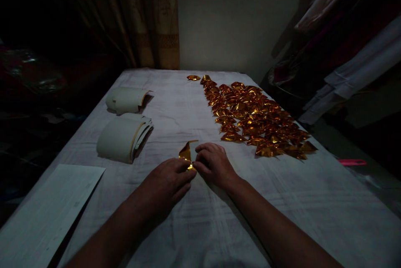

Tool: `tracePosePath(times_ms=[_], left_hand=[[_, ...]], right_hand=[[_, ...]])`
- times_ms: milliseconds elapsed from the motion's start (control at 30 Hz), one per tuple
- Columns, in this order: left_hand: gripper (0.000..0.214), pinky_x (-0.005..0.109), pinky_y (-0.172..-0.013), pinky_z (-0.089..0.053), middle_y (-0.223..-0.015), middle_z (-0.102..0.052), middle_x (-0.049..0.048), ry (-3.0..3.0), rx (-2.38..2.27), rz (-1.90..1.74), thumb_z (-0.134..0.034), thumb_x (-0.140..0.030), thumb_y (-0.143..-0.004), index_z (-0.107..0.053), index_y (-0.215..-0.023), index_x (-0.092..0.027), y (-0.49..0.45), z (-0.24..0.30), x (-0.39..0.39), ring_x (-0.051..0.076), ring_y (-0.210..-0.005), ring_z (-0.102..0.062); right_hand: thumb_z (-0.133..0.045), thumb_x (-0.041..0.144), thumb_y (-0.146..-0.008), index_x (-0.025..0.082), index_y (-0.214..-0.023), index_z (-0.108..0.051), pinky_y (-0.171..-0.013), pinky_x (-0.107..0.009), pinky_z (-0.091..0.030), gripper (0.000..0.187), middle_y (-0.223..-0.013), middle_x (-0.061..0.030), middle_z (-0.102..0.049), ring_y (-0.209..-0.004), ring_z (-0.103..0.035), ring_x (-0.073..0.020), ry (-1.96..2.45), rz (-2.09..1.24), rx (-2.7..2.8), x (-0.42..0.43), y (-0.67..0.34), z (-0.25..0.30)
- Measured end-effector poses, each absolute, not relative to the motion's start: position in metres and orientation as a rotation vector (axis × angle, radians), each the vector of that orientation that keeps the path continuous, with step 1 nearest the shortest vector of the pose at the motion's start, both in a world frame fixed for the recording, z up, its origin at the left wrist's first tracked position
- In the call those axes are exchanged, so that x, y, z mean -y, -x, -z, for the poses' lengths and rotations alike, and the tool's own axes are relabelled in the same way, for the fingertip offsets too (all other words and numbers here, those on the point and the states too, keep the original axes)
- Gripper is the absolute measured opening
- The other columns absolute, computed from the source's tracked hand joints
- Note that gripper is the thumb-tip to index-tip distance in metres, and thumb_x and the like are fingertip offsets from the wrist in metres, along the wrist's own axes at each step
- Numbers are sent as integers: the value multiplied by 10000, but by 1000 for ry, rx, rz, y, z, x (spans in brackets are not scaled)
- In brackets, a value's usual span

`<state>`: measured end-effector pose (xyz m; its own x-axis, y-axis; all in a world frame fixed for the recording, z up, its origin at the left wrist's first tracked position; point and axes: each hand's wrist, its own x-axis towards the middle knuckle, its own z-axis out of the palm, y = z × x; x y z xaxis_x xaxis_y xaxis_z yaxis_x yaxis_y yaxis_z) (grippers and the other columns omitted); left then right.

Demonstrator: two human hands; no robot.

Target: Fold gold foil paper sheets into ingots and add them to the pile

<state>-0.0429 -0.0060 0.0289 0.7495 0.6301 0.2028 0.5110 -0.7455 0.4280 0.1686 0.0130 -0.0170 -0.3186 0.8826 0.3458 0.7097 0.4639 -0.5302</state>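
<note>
A small sheet of gold foil paper (185, 152) with a pale back is partly folded between my two hands near the middle of the table. My left hand (173, 177) grips its near left side, fingers closed over the shiny part. My right hand (213, 162) pinches the near right side, thumb and fingertips bent in close to the left fingertips. The paper's far edge stands up beyond the hands, and much of the rest is hidden beneath the fingers. To the right lies a wide spread of folded gold foil pieces (239, 111), pointed at their ends.
Two curled stacks of pale paper, a nearer one (115, 137) and a farther one (125, 99), rest on the left of the cloth-covered table (194, 226). A flat white board (53, 205) lies at the near left. Clothes (360, 67) hang at the right.
</note>
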Motion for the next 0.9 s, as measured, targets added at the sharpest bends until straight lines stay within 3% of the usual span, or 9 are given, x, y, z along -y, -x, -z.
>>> tracePosePath(times_ms=[167, 500, 600, 733, 900], left_hand=[[186, 397, -926, -510, -1132, -638, 70, -2576, -913, -371, -526, -206, -961, -666, -1083, -219, 42, -31, 6, 227, -1052, -603], [226, 386, -912, -519, -1111, -659, 68, -2572, -885, -465, -500, -244, -974, -679, -1112, -236, 43, -26, 4, 220, -1035, -624], [223, 396, -918, -519, -1127, -658, 71, -2589, -882, -448, -508, -235, -969, -682, -1109, -232, 44, -25, 4, 224, -1046, -622], [219, 397, -928, -516, -1140, -655, 68, -2603, -866, -460, -514, -225, -963, -681, -1103, -234, 44, -25, 4, 223, -1055, -620], [212, 376, -901, -521, -1112, -658, 65, -2605, -858, -469, -514, -232, -963, -682, -1092, -236, 44, -26, 4, 218, -1019, -628]], right_hand=[[-789, 231, -788, 230, -870, -629, -979, -435, -377, 180, -1136, -54, -669, -1123, -574, -249, 1317, -384, 2121, -14, -170, 19], [-673, 119, -845, 237, -825, -608, -906, -396, -404, 136, -1049, -39, -676, -1036, -577, -228, 1406, -337, 2033, -20, -167, 21], [-709, 189, -850, 236, -855, -607, -914, -406, -401, 112, -1082, -54, -666, -1058, -566, -242, 1403, -312, 2084, -17, -167, 21], [-790, 320, -806, 232, -903, -605, -918, -415, -400, 227, -1116, -67, -650, -1073, -552, -257, 1388, -296, 2117, -15, -168, 22], [-699, 201, -859, 242, -838, -587, -869, -391, -413, 121, -1023, -44, -665, -996, -566, -238, 1425, -289, 2051, -20, -168, 23]])
